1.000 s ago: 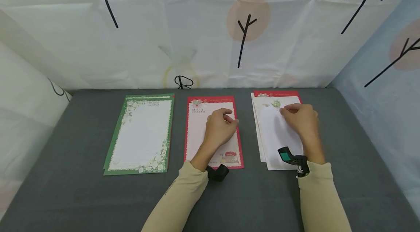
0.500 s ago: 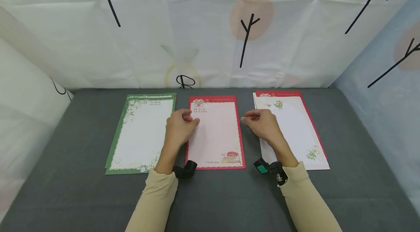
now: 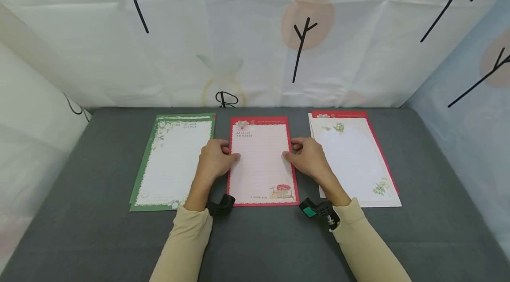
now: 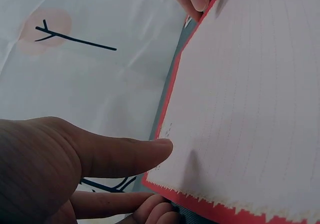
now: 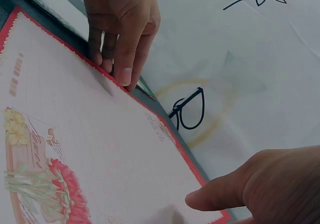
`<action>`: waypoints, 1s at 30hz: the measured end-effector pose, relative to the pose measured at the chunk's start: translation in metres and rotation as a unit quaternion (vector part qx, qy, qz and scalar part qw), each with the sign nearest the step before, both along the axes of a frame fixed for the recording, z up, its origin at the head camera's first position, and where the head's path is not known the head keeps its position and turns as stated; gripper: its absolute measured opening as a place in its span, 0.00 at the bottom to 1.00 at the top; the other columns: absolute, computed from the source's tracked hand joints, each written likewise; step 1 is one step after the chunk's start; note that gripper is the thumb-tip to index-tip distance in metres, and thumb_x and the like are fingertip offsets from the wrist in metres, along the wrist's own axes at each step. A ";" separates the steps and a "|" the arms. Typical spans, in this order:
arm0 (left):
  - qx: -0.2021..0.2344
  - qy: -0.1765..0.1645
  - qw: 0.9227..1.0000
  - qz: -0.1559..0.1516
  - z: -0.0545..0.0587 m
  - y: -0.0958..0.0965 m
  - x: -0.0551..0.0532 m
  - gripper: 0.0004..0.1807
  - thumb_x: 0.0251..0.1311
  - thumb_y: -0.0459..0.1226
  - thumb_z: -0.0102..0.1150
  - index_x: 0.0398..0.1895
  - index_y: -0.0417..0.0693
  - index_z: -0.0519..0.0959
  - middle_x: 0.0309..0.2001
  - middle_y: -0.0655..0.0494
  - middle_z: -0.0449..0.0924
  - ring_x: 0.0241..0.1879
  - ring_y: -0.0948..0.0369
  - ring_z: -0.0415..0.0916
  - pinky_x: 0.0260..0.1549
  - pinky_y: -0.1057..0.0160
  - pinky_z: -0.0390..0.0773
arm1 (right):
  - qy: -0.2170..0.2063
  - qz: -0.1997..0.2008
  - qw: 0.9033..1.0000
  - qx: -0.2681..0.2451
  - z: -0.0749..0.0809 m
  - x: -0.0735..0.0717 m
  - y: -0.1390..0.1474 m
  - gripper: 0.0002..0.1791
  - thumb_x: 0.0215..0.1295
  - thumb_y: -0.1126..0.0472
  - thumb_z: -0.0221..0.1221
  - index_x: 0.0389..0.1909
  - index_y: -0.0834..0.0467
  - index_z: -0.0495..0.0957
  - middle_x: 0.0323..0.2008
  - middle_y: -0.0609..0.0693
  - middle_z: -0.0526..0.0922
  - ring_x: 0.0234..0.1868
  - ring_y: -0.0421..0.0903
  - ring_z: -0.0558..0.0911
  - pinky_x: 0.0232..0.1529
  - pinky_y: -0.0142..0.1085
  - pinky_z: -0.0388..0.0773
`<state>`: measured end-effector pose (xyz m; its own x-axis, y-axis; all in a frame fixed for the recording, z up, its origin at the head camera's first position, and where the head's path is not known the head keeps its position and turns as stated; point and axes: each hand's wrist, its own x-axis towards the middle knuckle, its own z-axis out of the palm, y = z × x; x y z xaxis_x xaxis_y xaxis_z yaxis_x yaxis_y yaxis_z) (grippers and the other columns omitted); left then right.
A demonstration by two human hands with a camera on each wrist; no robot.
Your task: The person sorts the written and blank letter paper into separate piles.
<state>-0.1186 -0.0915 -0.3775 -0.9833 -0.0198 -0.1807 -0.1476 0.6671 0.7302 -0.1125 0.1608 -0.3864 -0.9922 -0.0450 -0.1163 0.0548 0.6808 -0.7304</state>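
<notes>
A red-bordered sheet of letter paper [image 3: 263, 167] with ruled lines lies flat in the middle of the grey table. At its left edge is my left hand [image 3: 214, 158], thumb over the border and the other fingers beside the edge. My right hand [image 3: 308, 156] mirrors it at the right edge. In the left wrist view the left thumb [image 4: 135, 154] reaches over the sheet, its shadow apart from the tip. The right thumb [image 5: 220, 194] reaches over the border in the right wrist view. I see no pinch on the paper by either hand.
Green-bordered letter sheets [image 3: 179, 158] lie stacked on the left, partly under the left forearm. On the right, a white sheet with green plant prints [image 3: 350, 153] overlaps a red-bordered sheet [image 3: 338, 114]. A patterned white cloth [image 3: 247, 29] stands behind the grey tabletop [image 3: 99, 184].
Both hands have moved left: the right from the right-hand stack, the left from over the middle sheet. They now flank the red-bordered sheet. The white sheet at right has shifted to the right.
</notes>
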 end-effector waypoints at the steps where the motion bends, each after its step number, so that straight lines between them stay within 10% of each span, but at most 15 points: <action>1: 0.001 0.002 1.000 0.002 0.000 0.001 0.000 0.28 0.58 0.34 0.69 0.61 0.29 0.77 0.43 0.40 0.83 0.42 0.46 0.81 0.41 0.46 0.80 | 0.004 0.001 1.000 0.001 0.000 0.000 -0.001 0.27 0.64 0.61 0.66 0.60 0.72 0.77 0.47 0.65 0.82 0.46 0.58 0.82 0.42 0.49 0.80; 13: 0.052 0.029 0.998 0.019 0.002 -0.008 -0.002 0.21 0.60 0.28 0.65 0.58 0.35 0.81 0.38 0.43 0.84 0.39 0.49 0.82 0.38 0.50 0.80 | 0.046 -0.028 0.995 -0.082 -0.003 0.001 -0.009 0.23 0.64 0.67 0.65 0.61 0.65 0.78 0.41 0.61 0.87 0.35 0.53 0.85 0.32 0.39 0.80; 21: 0.110 0.027 0.993 0.019 0.017 -0.041 -0.002 0.22 0.68 0.28 0.59 0.65 0.39 0.77 0.45 0.38 0.82 0.43 0.47 0.84 0.36 0.59 0.81 | 0.153 -0.042 0.972 -0.176 0.000 0.006 -0.039 0.17 0.63 0.71 0.66 0.53 0.65 0.83 0.34 0.60 0.88 0.30 0.53 0.87 0.28 0.32 0.78; 30: 0.096 0.064 0.987 0.112 0.031 -0.094 0.007 0.21 0.72 0.29 0.55 0.67 0.42 0.77 0.50 0.37 0.80 0.38 0.54 0.82 0.30 0.71 0.77 | 0.157 -0.029 0.963 -0.217 0.001 -0.006 -0.097 0.14 0.64 0.68 0.66 0.50 0.65 0.84 0.32 0.57 0.89 0.25 0.49 0.87 0.25 0.35 0.80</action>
<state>-0.1121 -0.1854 -0.3468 -0.9730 -0.2178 -0.0767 -0.1745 0.4758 0.8621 -0.1185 0.0637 -0.3858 -0.9776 0.0342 0.2078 -0.1873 0.3098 -0.9322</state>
